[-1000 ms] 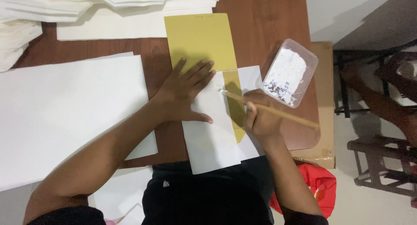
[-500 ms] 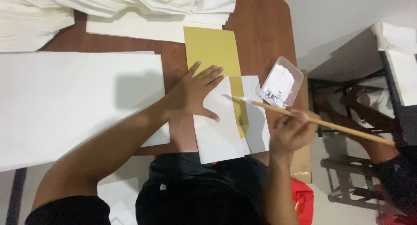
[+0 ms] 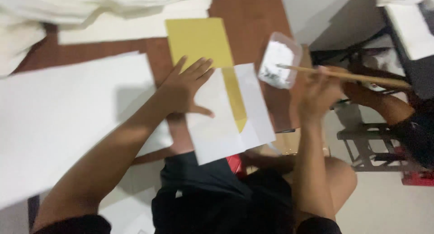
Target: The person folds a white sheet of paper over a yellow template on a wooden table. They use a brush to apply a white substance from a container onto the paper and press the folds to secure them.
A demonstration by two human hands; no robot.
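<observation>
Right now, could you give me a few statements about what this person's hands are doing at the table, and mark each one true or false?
1. The left hand lies flat on the white folded paper. True.
2. The right hand holds a long wooden stick. True.
3. The stick's tip is over a metal bowl. False: it is at a clear plastic container with white contents.
4. A yellow sheet lies on the brown table. True.
5. The right hand presses down on the large white sheet. False: it is raised, gripping the stick.
</observation>
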